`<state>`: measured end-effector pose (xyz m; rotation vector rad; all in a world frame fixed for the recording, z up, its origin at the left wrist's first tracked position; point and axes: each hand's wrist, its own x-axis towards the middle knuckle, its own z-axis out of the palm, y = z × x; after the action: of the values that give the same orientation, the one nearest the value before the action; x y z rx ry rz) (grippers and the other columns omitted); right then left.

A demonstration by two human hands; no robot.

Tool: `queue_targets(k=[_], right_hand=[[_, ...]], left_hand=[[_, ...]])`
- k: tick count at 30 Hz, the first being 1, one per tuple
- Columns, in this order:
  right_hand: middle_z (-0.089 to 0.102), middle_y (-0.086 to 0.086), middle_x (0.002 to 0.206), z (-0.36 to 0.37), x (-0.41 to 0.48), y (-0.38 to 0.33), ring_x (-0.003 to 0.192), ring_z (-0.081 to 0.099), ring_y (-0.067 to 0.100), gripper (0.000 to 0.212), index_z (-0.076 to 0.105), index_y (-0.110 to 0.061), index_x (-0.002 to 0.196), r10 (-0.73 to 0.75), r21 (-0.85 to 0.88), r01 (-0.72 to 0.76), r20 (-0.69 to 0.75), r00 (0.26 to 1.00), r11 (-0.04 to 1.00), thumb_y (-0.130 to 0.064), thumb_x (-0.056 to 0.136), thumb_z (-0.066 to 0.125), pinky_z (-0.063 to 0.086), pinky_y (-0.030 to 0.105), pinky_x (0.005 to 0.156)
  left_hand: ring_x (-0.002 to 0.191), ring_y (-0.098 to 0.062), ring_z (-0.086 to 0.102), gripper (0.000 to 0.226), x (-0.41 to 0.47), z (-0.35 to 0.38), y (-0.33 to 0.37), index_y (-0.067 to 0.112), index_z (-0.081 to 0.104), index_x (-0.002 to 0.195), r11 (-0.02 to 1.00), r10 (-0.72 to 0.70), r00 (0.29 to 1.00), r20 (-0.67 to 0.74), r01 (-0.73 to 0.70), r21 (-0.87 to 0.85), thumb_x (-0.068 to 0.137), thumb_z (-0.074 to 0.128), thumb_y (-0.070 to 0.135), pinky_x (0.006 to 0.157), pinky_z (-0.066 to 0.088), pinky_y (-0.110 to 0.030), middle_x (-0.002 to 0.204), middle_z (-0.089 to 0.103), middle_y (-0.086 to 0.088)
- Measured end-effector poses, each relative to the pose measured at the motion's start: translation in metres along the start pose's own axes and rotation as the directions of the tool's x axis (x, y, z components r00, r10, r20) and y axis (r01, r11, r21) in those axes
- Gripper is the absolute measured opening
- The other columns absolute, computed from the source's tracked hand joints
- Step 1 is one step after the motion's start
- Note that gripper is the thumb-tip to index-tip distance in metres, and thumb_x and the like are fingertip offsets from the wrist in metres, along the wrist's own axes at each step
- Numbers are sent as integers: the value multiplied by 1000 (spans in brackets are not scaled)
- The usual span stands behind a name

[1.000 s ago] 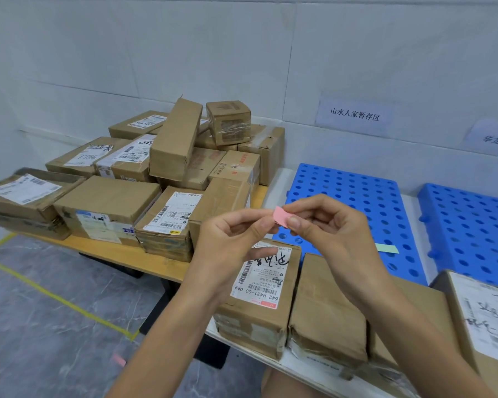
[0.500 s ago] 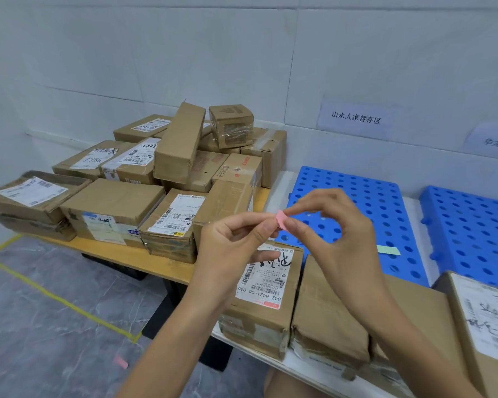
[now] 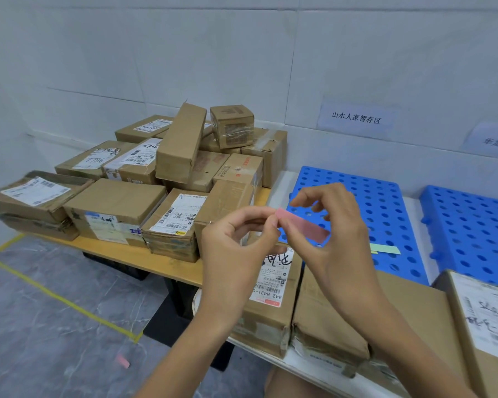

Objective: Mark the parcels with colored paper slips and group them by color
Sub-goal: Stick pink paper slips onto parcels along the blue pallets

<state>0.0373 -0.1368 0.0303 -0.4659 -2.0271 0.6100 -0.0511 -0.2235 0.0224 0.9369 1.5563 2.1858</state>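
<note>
Left hand (image 3: 236,254), right hand (image 3: 338,239) pinch pink slip (image 3: 306,226), seemingly over half-hidden parcel (image 3: 272,285).

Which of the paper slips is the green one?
The green slip lying on the blue perforated pallet. The held slip, pinched between left hand and right hand, and the floor slip are both pink.

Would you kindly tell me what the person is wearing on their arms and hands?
Nothing that shows: the left hand and right hand are bare, without gloves, rings or watch. The left forearm and right forearm are uncovered down to the frame's edge; no sleeve is in view.
</note>
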Motion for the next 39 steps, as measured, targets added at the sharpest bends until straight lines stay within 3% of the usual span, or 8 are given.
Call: queue_targets(k=[2,5,8,16,23,29,33,39], right_hand=[[58,-11,91,-2,2,0,92,54,9,16,55,-27,91,60,72,-64,62,996,995,-29,84,70,38,11,81],[64,-1,73,-4,4,-3,73,63,16,10,61,-16,83,181,347,-252,223,958,903,-23,84,68,51,22,69],[63,3,64,-3,3,-4,62,62,17,9,60,-10,83,217,463,-300,224,950,834,-14,85,67,51,22,59],[68,8,68,-4,0,-5,65,65,26,7,62,-7,81,234,514,-315,216,948,798,-12,85,66,55,26,62],[63,2,57,-14,5,-10,54,56,17,9,63,-2,82,263,599,-375,269,926,708,-10,84,65,52,20,61],[62,1,57,-20,8,-14,56,58,7,8,67,-3,86,260,588,-387,293,920,710,-9,86,62,46,11,59],[65,4,61,-19,6,-14,59,61,8,11,68,-1,89,260,581,-378,279,925,721,-11,85,63,48,12,62],[67,3,63,-20,5,-18,61,64,16,13,70,-6,83,240,531,-331,234,942,780,-18,79,66,50,14,64]], left_hand=[[71,-24,67,15,0,1,-3,10,73,80,998,29,999,-27,-27,48,84,64,-2,60,58,-30,73,70,-9],[66,-27,69,15,2,5,-2,8,72,80,993,64,998,-26,-61,103,84,63,-4,61,58,-31,73,69,-10],[60,-21,68,19,2,7,0,9,71,77,988,81,997,-9,-79,129,84,62,-5,59,58,-29,68,70,-5],[58,-24,69,18,1,6,6,10,72,76,984,69,997,-15,-66,167,84,63,-4,63,60,-40,64,69,-5],[59,-11,67,17,2,-2,17,9,74,83,993,-100,990,102,105,-45,87,61,-1,57,56,-21,64,69,-2],[65,-8,66,18,2,-10,22,11,74,87,968,-203,961,189,226,-108,72,67,17,56,55,-20,71,72,-6],[63,-12,67,28,2,-13,21,7,69,94,977,-187,971,151,200,-75,68,71,18,54,55,-22,69,71,-8],[65,-10,64,17,1,-16,25,13,74,77,988,-155,971,183,147,55,67,71,27,55,57,-26,67,69,-4]])
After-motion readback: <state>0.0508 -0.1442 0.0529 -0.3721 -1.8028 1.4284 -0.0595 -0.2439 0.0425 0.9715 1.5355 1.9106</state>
